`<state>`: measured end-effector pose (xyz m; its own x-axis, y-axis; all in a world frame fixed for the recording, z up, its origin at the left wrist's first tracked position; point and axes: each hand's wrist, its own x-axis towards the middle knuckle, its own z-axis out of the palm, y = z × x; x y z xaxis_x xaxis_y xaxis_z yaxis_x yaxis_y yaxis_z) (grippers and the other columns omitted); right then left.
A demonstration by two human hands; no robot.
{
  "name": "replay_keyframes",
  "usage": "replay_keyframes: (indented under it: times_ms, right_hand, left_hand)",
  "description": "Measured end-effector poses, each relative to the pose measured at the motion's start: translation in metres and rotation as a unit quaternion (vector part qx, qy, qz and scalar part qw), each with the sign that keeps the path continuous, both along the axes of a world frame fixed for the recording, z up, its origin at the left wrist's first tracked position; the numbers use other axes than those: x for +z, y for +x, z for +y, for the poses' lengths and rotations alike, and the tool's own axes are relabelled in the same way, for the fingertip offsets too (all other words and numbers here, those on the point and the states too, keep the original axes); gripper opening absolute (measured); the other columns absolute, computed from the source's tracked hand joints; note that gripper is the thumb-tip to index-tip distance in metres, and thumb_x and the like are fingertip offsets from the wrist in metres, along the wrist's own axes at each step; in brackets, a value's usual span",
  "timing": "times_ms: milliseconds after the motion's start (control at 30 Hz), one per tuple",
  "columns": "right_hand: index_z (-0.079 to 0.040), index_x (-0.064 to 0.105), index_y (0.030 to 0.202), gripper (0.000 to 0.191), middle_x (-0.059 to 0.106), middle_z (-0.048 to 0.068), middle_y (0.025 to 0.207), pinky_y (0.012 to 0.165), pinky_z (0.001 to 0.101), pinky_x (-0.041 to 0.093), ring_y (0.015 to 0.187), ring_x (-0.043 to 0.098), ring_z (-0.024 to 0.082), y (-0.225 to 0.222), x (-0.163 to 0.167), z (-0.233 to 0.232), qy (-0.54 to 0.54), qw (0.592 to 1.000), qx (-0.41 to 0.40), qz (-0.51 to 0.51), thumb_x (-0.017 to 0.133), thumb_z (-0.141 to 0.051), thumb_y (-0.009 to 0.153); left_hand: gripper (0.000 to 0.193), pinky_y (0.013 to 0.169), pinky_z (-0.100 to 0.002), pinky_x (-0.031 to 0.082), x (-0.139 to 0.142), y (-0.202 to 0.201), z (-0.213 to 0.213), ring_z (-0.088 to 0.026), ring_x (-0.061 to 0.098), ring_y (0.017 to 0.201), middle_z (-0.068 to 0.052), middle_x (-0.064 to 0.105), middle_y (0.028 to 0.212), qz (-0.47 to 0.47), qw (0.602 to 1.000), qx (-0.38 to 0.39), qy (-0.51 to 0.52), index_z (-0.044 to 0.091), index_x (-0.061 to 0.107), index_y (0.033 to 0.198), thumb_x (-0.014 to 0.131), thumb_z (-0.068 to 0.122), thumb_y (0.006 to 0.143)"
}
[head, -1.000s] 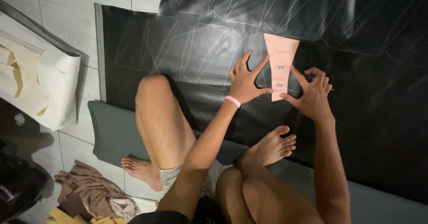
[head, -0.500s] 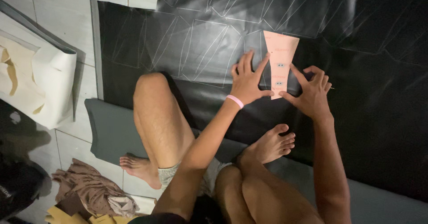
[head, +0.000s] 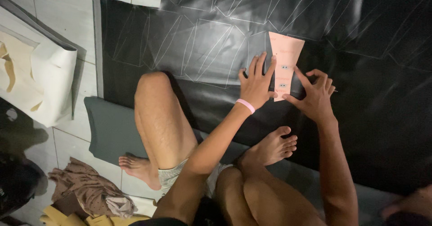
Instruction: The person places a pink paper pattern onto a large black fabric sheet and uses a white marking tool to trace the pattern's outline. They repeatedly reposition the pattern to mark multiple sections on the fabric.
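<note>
One pink card template [head: 284, 61], tapered, wider at its far end, lying flat on the black sheet material [head: 382, 118] spread over the tiled floor [head: 54, 14], toward the sheet's far edge. The sheet bears many white traced outlines of the same tapered shape, left of the template; count not clear.

Left hand [head: 257, 84], one, pink wristband [head: 245, 105] at the wrist: fingers spread flat, pressing the template's left edge; grip open, holding nothing.

Right hand [head: 315, 95], one: thumb against the template's near right edge, fingers curled; a thin tip shows just beyond them, but whether the grip holds a marking tool cannot be told.

Two bare feet, the person seated on a grey mat [head: 105, 131] at the sheet's near edge.

One cream rolled sheet [head: 40, 73] at the floor's left edge. One brown cloth heap [head: 90, 190] at the near left corner. No containers seen
</note>
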<state>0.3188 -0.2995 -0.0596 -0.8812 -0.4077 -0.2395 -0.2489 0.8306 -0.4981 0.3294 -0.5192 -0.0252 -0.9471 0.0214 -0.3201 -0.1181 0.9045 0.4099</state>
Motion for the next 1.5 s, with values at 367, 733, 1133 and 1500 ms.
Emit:
replay_keyframes:
  times_ms: [367,733,1133,1500]
  right_hand:
    - [-0.033,0.056,0.154,0.085,0.041,0.013,0.136,0.097,0.0510,0.035,0.113,0.037,0.035,0.001,-0.005,0.002,0.002,1.000,0.001,-0.008,0.082,-0.062,0.078]
    - [-0.004,0.074,0.112,0.024,0.064,0.012,0.122,0.102,0.0443,0.053,0.124,0.054,0.031,-0.048,0.068,-0.024,-0.077,0.978,0.102,0.163,0.069,0.002,0.089]
    - [-0.006,0.072,0.090,0.017,0.075,0.009,0.093,0.094,0.0400,0.058,0.088,0.075,0.027,-0.046,0.067,-0.050,-0.150,0.937,0.314,0.044,0.077,-0.008,0.074]
    - [-0.016,0.079,0.107,0.011,0.074,0.005,0.092,0.102,0.0404,0.055,0.084,0.074,0.022,-0.139,0.049,-0.089,0.014,0.970,0.194,0.145,0.071,-0.008,0.106]
  left_hand:
    - [0.096,0.108,-0.057,0.033,-0.023,0.010,0.010,-0.036,0.033,0.142,-0.020,0.039,0.151,0.040,0.995,-0.071,-0.048,0.002,0.038,0.152,0.087,0.030,0.074]
    - [0.069,0.094,-0.040,0.051,-0.038,0.026,0.135,-0.036,0.057,0.124,-0.023,0.045,0.148,0.002,0.780,-0.265,-0.567,0.006,0.051,0.141,0.069,-0.008,0.075]
    - [0.069,0.089,-0.038,0.054,-0.109,0.064,0.161,-0.036,0.054,0.126,-0.025,0.045,0.149,-0.018,0.771,-0.360,-0.525,0.007,0.054,0.140,0.073,-0.011,0.076]
    - [0.036,0.077,-0.030,0.061,-0.046,-0.016,0.111,-0.036,0.056,0.121,-0.035,0.031,0.162,-0.041,0.979,-0.059,-0.189,0.005,0.063,0.127,0.063,0.012,0.092]
